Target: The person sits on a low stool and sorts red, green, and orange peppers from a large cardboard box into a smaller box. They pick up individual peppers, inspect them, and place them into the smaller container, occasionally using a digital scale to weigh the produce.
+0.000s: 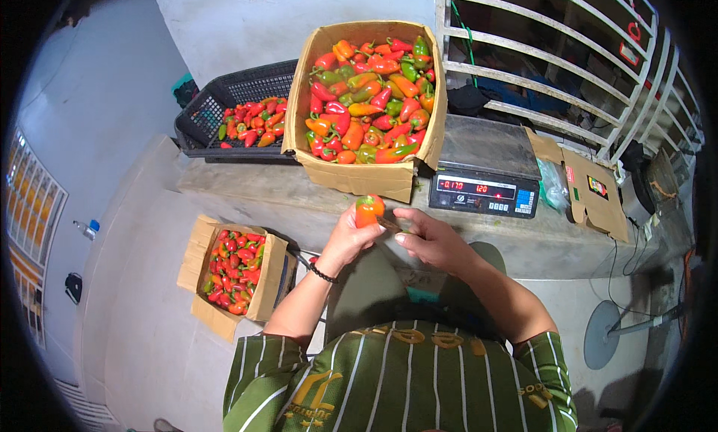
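Note:
My left hand [348, 236], with a dark beaded bracelet at its wrist, is closed round an orange-red pepper [368, 210] with a green patch. Close by on the right, my right hand [434, 240] pinches a small dark blade-like tool [389, 225], apparently a small knife, whose tip is at the pepper's lower side. Beyond both hands, a large cardboard box [359, 179] full of red, orange and green peppers stands tilted on the ledge. Lower left, a smaller open cardboard box [267, 282] holds mostly red peppers.
A black plastic crate [217, 96] with more peppers sits left of the large box. On the right are a digital scale [485, 189], flattened cardboard [594, 196] and a white metal grille [538, 54]. A round grey stand base [602, 335] and cables are on the floor.

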Demonstrator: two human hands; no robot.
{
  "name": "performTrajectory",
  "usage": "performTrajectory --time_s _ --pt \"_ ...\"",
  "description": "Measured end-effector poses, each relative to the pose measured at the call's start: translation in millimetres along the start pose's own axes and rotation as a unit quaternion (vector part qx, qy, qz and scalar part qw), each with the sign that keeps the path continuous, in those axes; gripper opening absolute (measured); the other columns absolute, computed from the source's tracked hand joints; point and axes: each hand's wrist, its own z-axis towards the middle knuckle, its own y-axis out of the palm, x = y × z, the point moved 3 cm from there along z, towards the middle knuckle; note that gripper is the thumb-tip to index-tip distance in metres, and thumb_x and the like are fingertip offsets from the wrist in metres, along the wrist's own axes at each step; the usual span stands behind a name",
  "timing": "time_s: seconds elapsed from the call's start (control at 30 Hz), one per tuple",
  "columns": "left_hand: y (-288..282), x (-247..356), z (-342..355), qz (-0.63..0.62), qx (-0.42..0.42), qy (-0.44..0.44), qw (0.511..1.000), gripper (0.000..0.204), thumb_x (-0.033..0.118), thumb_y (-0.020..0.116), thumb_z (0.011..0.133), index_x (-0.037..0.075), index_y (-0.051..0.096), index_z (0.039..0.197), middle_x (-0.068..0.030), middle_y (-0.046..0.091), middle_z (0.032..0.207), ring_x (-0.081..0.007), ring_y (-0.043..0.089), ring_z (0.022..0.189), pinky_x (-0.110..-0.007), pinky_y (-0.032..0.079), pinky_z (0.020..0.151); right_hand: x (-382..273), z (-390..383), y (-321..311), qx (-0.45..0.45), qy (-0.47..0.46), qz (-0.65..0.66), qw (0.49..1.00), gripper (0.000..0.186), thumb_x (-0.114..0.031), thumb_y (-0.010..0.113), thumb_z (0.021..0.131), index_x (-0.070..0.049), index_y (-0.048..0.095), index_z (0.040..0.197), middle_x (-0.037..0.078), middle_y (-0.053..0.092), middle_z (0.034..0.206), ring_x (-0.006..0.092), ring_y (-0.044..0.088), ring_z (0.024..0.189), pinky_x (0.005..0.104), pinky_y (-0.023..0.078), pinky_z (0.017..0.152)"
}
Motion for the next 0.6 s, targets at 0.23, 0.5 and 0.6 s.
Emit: performTrajectory --time_s 0.23,0.5,0.6 --pt "22.0 13.8 -19.9 0.316 0.053 0.218 0.922 0.026 0.009 0.068 0.064 0.004 0.057 0.088 -0.0012 0.06 0.075 -0.0075 0.054 0.066 -0.024 0.046 0.062 -19.5 -7.4 9.0 0.015 -0.061 -0.101 0.993 0.046 -0.026 0.06 0.081 -0.004 0.045 0.12 0.011 0.059 0.072 0.0219 0.058 0.066 0.0329 0.044 0.064" --pt "29.6 11.1 -24.9 0.359 0.03 0.193 0.912 0.025 0.01 0.068 0.062 0.005 0.058 0.083 -0.0047 0.06 0.069 -0.0102 0.057 0.063 -0.026 0.047 0.061 -18.0 -10.2 9.2 0.013 -0.065 -0.077 0.995 0.04 -0.026 0.058 0.082 -0.004 0.047 0.114 0.018 0.062 0.085 0.0293 0.062 0.079 0.0349 0.046 0.072" --pt "29.2 10.5 -27.4 0.38 0.02 0.165 0.91 0.025 0.011 0.068 0.061 0.005 0.057 0.082 -0.0049 0.06 0.069 -0.0121 0.057 0.061 -0.026 0.047 0.061 -17.6 -10.7 9.6 -0.008 -0.038 -0.088 0.995 0.039 -0.025 0.056 0.083 -0.004 0.047 0.114 0.019 0.062 0.085 0.0298 0.062 0.08 0.0345 0.046 0.072"
